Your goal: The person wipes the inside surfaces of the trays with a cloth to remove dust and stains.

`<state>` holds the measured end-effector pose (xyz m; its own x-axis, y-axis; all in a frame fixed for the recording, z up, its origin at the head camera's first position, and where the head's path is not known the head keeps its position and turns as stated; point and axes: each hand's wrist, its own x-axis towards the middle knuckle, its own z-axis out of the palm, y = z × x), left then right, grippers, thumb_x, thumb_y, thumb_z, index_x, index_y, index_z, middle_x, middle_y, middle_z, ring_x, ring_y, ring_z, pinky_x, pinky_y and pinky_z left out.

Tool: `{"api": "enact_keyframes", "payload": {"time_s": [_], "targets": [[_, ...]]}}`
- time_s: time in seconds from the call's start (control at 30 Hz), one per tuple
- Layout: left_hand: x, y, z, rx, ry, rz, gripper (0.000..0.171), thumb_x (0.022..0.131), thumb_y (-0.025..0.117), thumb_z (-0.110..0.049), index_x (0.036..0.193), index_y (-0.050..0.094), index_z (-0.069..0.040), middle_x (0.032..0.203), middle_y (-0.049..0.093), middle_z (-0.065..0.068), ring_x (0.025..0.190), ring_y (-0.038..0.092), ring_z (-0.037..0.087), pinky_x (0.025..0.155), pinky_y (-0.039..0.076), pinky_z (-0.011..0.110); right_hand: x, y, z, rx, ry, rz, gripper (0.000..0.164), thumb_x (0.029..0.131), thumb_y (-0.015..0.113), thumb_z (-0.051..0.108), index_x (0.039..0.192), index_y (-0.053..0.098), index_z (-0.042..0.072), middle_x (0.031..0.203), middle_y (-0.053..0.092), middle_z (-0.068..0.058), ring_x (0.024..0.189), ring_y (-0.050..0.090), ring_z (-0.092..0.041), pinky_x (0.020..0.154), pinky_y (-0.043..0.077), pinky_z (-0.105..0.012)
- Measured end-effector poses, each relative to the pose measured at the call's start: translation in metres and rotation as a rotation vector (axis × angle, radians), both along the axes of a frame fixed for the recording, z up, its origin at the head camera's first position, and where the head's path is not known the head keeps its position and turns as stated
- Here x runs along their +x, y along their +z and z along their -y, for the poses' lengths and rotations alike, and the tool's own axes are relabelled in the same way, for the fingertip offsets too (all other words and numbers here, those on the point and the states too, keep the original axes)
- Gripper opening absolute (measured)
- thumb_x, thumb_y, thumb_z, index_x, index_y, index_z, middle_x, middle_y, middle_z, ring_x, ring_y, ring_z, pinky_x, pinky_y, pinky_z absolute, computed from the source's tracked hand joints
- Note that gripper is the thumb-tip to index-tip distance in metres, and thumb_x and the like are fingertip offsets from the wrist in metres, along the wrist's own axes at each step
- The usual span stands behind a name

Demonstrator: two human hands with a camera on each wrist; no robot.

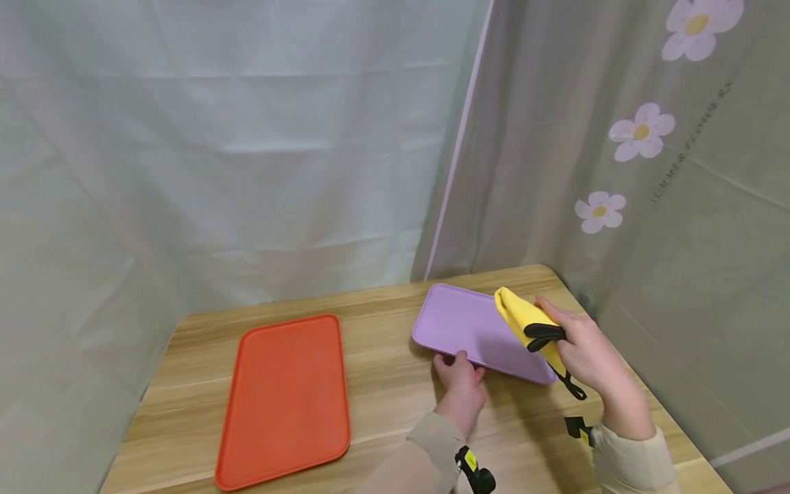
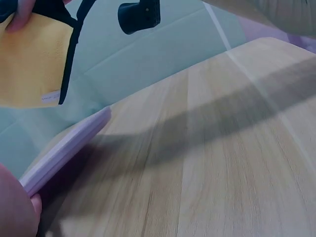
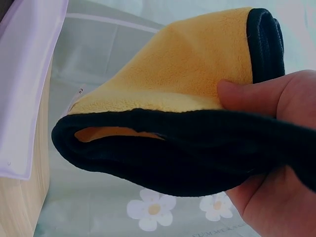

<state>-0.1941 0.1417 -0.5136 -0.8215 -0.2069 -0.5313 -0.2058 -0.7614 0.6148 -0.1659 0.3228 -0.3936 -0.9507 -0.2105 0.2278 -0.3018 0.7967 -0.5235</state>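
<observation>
Cloth [image 1: 523, 317] of plush yellow, folded over into a thick wad, is held up in the right hand [image 1: 583, 346] above the right end of the purple tray [image 1: 465, 322], toward the right edge of the wooden table [image 1: 385, 363]. Its borders are bound in broad black trim; where the layers stack beside the fingers, the trim shows as dark bands lying one on another. In the right wrist view, the bound edge bends round into a long loop, with a slit of yellow visible inside it. A thin black hanging loop [image 1: 575, 390] dangles from the lower end, and a small pale label [image 2: 50, 97] sits near one trimmed corner. The right thumb presses on the yellow pile and the hand grips the bundle firmly. The left hand [image 1: 459, 387] pinches the near edge of the purple tray, which lies toward the back right corner of the table; that near edge is raised off the wood, with shadow beneath, and the tray tilts. Its surface is smooth, with rounded corners and a low rim. Cloth and tray are apart. Nearer the table's left edge, a red tray [image 1: 286, 398] lies flat. A pale curtain [image 1: 278, 137] hangs behind the back edge, with white flowers [image 1: 651, 130] printed on its right part.
</observation>
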Motion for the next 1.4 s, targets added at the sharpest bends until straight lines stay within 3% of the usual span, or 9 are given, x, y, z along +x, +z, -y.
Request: {"api": "enact_keyframes", "payload": {"time_s": [0.13,0.23,0.4,0.7,0.97,1.13,1.4], "targets": [[-0.002,0.001,0.004,0.01,-0.017,-0.038,0.075,0.109,0.044,-0.002,0.169,-0.002,-0.002,0.156,0.042,0.036,0.133,0.056,0.044,0.114,0.045,0.056,0.0,0.002,0.001,0.006,-0.005,0.007,0.066,0.097,0.046,-0.012,0.161,0.043,0.001,0.151,0.056,-0.028,0.136,0.055,-0.052,0.102,0.047,-0.065],[-0.005,0.004,0.007,0.012,-0.012,-0.059,0.072,0.111,0.045,-0.006,0.168,0.002,0.002,0.156,0.044,0.034,0.134,0.056,0.045,0.118,0.04,0.055,-0.001,0.003,0.002,0.016,-0.012,0.0,0.066,0.096,0.046,-0.012,0.161,0.044,0.0,0.151,0.056,-0.028,0.135,0.055,-0.052,0.101,0.048,-0.064],[-0.01,0.003,0.011,0.032,-0.005,-0.078,0.061,0.114,0.045,-0.011,0.164,0.017,0.009,0.153,0.05,0.033,0.132,0.059,0.041,0.112,0.046,0.053,-0.003,0.003,0.003,0.019,-0.013,-0.014,0.065,0.097,0.048,-0.012,0.16,0.045,0.0,0.149,0.058,-0.028,0.134,0.056,-0.052,0.1,0.048,-0.064],[-0.015,-0.004,0.024,0.022,-0.037,-0.115,0.052,0.115,0.043,-0.015,0.161,0.029,0.005,0.151,0.051,0.033,0.132,0.057,0.04,0.108,0.046,0.064,-0.006,0.002,0.004,0.025,-0.011,-0.01,0.059,0.102,0.051,-0.008,0.16,0.046,0.0,0.15,0.057,-0.029,0.135,0.055,-0.052,0.101,0.048,-0.065],[-0.022,-0.008,0.041,-0.084,-0.082,-0.168,0.035,0.112,0.044,-0.007,0.144,0.047,0.009,0.134,0.062,0.027,0.118,0.065,0.034,0.09,0.058,0.048,-0.009,0.003,0.006,0.006,-0.008,-0.008,0.06,0.1,0.049,-0.011,0.159,0.047,0.0,0.149,0.058,-0.029,0.134,0.057,-0.05,0.098,0.049,-0.061],[-0.027,-0.003,0.063,-0.174,-0.138,-0.213,0.036,0.111,0.044,-0.006,0.142,0.052,0.01,0.13,0.065,0.025,0.112,0.068,0.03,0.085,0.061,0.044,-0.01,0.002,0.009,-0.008,0.004,-0.056,0.065,0.096,0.047,-0.014,0.158,0.051,0.004,0.145,0.062,-0.027,0.123,0.063,-0.044,0.09,0.05,-0.056],[-0.036,0.019,0.132,-0.262,-0.201,-0.288,0.031,0.112,0.049,-0.013,0.131,0.058,0.009,0.097,0.069,0.009,0.08,0.069,0.015,0.064,0.06,0.031,-0.01,0.007,0.028,-0.064,0.012,-0.152,0.066,0.094,0.05,-0.017,0.155,0.057,0.009,0.144,0.064,-0.022,0.131,0.06,-0.048,0.104,0.047,-0.067]]}}
